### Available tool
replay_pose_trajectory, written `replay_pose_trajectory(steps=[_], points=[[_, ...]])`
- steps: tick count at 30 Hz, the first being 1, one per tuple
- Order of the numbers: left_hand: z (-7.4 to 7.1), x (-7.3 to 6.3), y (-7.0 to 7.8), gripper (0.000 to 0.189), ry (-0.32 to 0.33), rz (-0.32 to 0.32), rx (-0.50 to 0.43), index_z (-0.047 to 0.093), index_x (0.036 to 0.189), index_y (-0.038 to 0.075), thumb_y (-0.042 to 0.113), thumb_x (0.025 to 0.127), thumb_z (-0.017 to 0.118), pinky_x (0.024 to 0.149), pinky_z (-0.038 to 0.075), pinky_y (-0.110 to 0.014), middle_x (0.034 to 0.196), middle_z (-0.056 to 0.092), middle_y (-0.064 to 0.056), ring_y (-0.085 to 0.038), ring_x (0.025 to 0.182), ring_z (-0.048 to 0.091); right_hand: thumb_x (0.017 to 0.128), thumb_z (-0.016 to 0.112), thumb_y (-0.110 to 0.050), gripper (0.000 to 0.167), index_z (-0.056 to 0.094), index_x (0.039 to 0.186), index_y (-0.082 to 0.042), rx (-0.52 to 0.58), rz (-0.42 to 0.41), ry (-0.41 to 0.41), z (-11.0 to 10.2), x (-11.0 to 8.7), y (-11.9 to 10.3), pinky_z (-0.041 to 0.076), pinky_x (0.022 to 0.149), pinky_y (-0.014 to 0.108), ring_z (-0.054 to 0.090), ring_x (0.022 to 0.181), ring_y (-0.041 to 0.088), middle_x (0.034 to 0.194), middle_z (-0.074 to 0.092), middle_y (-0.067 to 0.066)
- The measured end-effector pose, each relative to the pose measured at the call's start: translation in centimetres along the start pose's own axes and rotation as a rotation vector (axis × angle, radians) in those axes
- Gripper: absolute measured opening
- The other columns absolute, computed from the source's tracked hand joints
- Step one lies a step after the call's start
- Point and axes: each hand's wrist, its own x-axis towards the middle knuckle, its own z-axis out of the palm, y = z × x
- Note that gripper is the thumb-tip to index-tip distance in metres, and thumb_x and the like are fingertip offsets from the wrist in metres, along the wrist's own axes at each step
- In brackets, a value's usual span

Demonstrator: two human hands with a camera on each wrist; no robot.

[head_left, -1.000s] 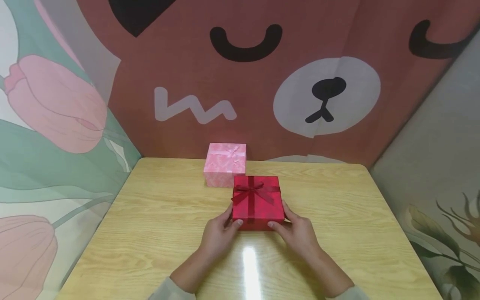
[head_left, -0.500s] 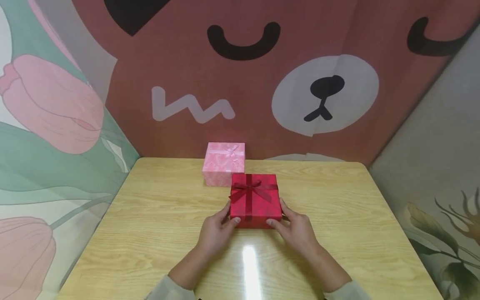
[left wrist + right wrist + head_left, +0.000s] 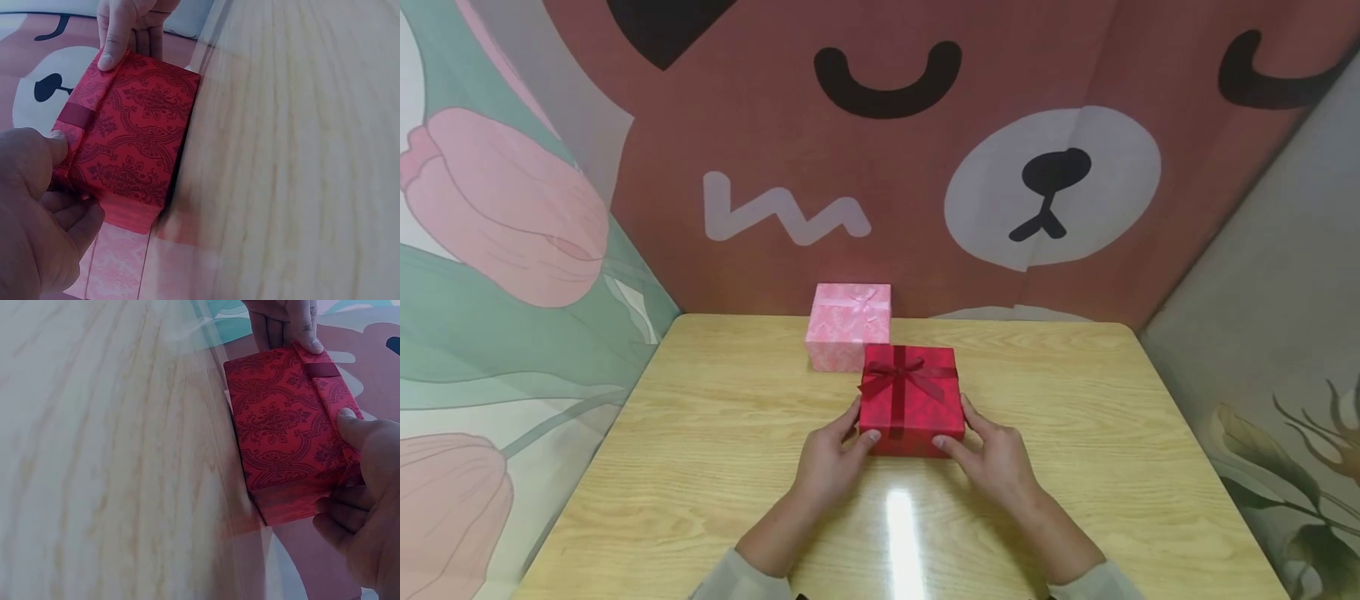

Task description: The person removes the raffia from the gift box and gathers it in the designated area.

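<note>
Near the pink box (image 3: 847, 327), red box (image 3: 917, 412) in grip of left hand (image 3: 829, 461) and right hand (image 3: 1000, 461)

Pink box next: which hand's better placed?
Probably the left hand: the pink gift box sits behind-left of the red gift box. The right hand is farther; both hold the red one.

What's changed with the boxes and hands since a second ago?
Hardly anything: the red box may have shifted slightly left and farther back, but the view drifted too. Nothing was gripped or released. The left hand and right hand still hold it, and the pink box stays put.
</note>
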Motion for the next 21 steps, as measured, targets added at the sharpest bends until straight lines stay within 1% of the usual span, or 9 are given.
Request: replay_pose_trajectory(steps=[1,4,8,10,14,16,21], points=[[0.0,0.0,0.1,0.065,0.003,0.005,0.004,0.05,0.154,0.016,0.036,0.097,0.075,0.097,0.057,-0.039,0.148,0.057,-0.007,-0.027,0.122,0.067,0.087,0.083,-0.049,0.082,0.052,0.153,-0.011,0.0,0.003,0.0,0.0,0.0,0.0,0.031,0.039,0.021,0.017,0.044,-0.005,0.085,0.075,0.014],[-0.1,-0.1,0.3,0.065,0.005,0.01,-0.002,0.05,0.154,0.016,0.035,0.097,0.075,0.097,0.056,-0.04,0.148,0.057,-0.007,-0.028,0.122,0.066,0.087,0.082,-0.05,0.082,0.052,0.153,-0.011,0.003,0.008,0.003,-0.1,-0.1,-0.2,0.03,0.038,0.021,0.015,0.044,-0.007,0.074,0.07,0.008],[-0.2,-0.1,0.4,0.066,0.007,0.015,-0.015,0.05,0.154,0.015,0.034,0.097,0.075,0.097,0.056,-0.04,0.148,0.057,-0.008,-0.029,0.123,0.066,0.087,0.081,-0.052,0.083,0.051,0.154,-0.013,0.009,0.015,0.008,-0.3,-0.1,-0.4,0.03,0.037,0.022,0.016,0.044,-0.005,0.073,0.068,0.005],[-0.2,-0.1,0.5,0.065,0.011,0.016,-0.018,0.051,0.154,0.014,0.034,0.097,0.075,0.096,0.057,-0.039,0.148,0.058,-0.008,-0.028,0.123,0.066,0.087,0.081,-0.052,0.083,0.05,0.154,-0.014,0.012,0.019,0.005,-0.4,0.0,-0.5,0.031,0.039,0.022,0.017,0.044,-0.005,0.069,0.065,0.002],[-0.4,0.0,0.8,0.065,0.012,0.015,-0.02,0.05,0.154,0.015,0.033,0.096,0.076,0.096,0.057,-0.039,0.149,0.057,-0.007,-0.028,0.123,0.066,0.087,0.081,-0.051,0.082,0.051,0.154,-0.014,0.019,0.018,0.009,-0.7,0.1,-0.9,0.034,0.04,0.023,0.018,0.043,-0.004,0.072,0.067,0.003],[-0.5,0.0,1.1,0.066,0.011,0.008,-0.022,0.05,0.154,0.017,0.033,0.096,0.076,0.095,0.057,-0.039,0.149,0.056,-0.006,-0.029,0.124,0.065,0.087,0.082,-0.05,0.082,0.051,0.154,-0.014,0.021,0.011,0.015,-0.8,0.1,-1.0,0.035,0.04,0.023,0.019,0.042,-0.004,0.075,0.069,0.005],[-1.0,0.1,1.6,0.066,0.022,0.015,-0.011,0.05,0.155,0.021,0.037,0.096,0.075,0.097,0.056,-0.04,0.149,0.057,-0.003,-0.029,0.125,0.065,0.086,0.086,-0.044,0.081,0.052,0.153,-0.014,0.03,-0.028,0.054,-1.1,0.4,-1.5,0.033,0.039,0.021,0.017,0.043,-0.006,0.073,0.069,0.003]])
